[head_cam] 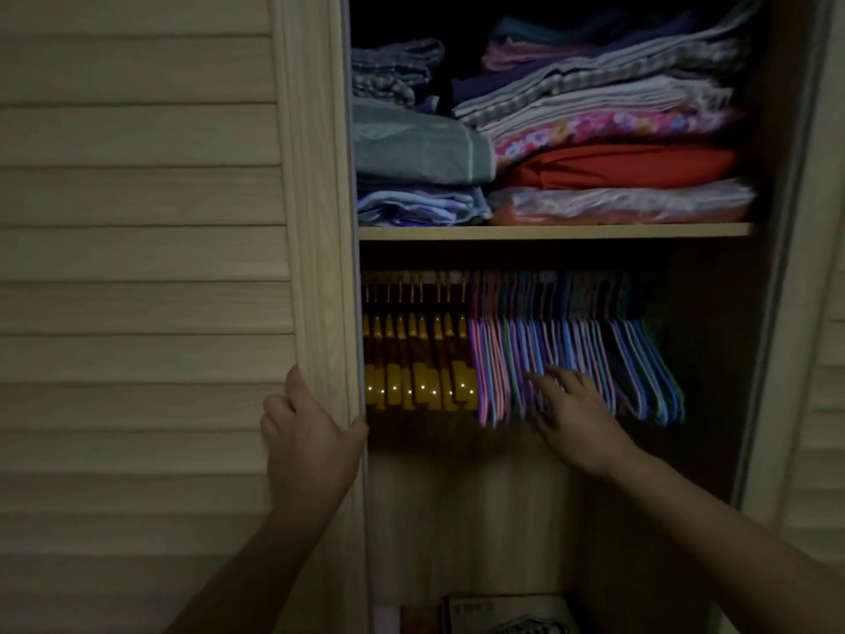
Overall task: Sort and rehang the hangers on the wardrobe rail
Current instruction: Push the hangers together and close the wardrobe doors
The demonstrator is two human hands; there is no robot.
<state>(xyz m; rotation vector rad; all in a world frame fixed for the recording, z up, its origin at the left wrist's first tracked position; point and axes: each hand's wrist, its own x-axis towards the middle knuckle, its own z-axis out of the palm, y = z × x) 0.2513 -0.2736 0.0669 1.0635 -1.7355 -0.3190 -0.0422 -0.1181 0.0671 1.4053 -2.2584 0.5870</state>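
The left hand (307,432) holds the door edge (320,267). The right hand (571,407) is open, fingers touching the thin colored hangers (576,350). Wooden hangers (418,359) hang left of it. They look light and stiff; grab by the hooks.

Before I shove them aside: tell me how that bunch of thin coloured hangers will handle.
The coloured hangers look thin and hang freely from the rail, so they probably swing and slide easily. Packed tight, they may tangle. The right hand reaches them, fingers straight.
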